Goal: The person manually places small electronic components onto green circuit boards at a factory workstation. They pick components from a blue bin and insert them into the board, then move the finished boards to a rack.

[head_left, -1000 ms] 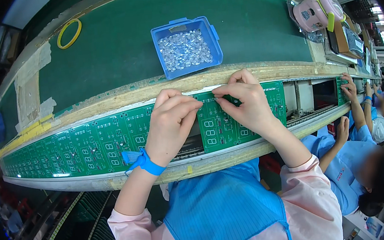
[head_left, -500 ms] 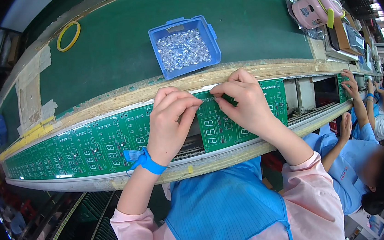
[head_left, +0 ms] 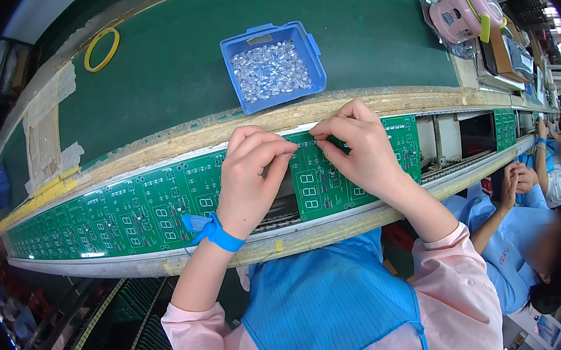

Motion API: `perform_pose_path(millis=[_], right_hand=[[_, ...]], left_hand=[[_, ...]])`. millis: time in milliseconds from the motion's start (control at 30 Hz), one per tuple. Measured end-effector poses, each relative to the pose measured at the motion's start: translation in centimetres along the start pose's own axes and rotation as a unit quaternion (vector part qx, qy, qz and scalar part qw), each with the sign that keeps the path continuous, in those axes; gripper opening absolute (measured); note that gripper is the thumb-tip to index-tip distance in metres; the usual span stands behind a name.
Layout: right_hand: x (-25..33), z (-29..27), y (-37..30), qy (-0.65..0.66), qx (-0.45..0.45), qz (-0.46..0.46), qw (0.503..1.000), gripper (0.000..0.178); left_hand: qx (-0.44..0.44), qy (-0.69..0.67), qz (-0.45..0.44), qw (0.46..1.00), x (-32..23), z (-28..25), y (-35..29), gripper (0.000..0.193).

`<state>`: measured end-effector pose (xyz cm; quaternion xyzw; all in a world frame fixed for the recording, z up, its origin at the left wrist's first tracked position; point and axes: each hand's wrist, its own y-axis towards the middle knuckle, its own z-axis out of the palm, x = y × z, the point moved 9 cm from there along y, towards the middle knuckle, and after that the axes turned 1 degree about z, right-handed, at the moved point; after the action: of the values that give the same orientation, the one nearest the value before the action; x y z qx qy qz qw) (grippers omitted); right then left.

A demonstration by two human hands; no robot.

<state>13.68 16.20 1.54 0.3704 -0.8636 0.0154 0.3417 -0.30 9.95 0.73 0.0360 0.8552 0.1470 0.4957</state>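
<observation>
A green circuit board [head_left: 309,189] with white outlined digit shapes lies on the conveyor rail in front of me. My left hand [head_left: 251,174], a blue strap round its wrist, has thumb and forefinger pinched at the board's upper left corner. Over the board's upper edge is my right hand [head_left: 359,150], also pinched, its fingertips close to the left ones. Whatever either pinch holds is too small to make out. Beyond the hands, on the green bench top, a blue bin [head_left: 274,67] contains many small clear parts [head_left: 270,71].
A row of joined green boards [head_left: 115,214] runs left along the rail [head_left: 280,241]. A yellow tape ring [head_left: 102,50] lies at the far left of the bench. At the far right stands a pink container [head_left: 464,17]. A co-worker in blue [head_left: 503,241] sits close on my right.
My hands have barely moved, still pinched at the board's top edge. The co-worker's raised hand has come down from the board at right, and their hands are now together.
</observation>
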Motion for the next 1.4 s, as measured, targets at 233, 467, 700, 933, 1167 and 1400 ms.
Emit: perform_pose_path(millis=[233, 467, 700, 933, 1167, 1400], right_hand=[[2.9, 0.1, 0.4, -0.113, 0.009, -0.110, 0.987, 0.016], [2.9, 0.3, 0.8, -0.181, 0.052, -0.077, 0.979, 0.010], [2.8, -2.6, 3.0, -0.085, 0.022, -0.030, 0.996, 0.005], [2.4, -2.3, 8.1, -0.133, -0.055, -0.115, 0.983, 0.005], [2.7, 1.0, 9.0, -0.217, -0.023, -0.132, 0.967, 0.008], [2.5, 1.1, 8.9, -0.203, -0.020, -0.121, 0.971, 0.009]], left_hand=[[-0.017, -0.009, -0.015, 1.000, 0.1, -0.1, 0.0, 0.016], [-0.011, -0.014, -0.028, 0.999, 0.1, 0.0, 0.0, 0.017], [0.008, -0.010, -0.036, 0.999, 0.1, 0.3, -0.1, 0.018], [0.007, -0.018, -0.067, 0.998, 0.7, 1.5, 0.2, 0.018], [-0.008, -0.003, -0.070, 0.998, 1.0, 2.3, 0.4, 0.015], [-0.007, 0.014, -0.064, 0.998, 1.2, 2.4, 0.1, 0.014]])
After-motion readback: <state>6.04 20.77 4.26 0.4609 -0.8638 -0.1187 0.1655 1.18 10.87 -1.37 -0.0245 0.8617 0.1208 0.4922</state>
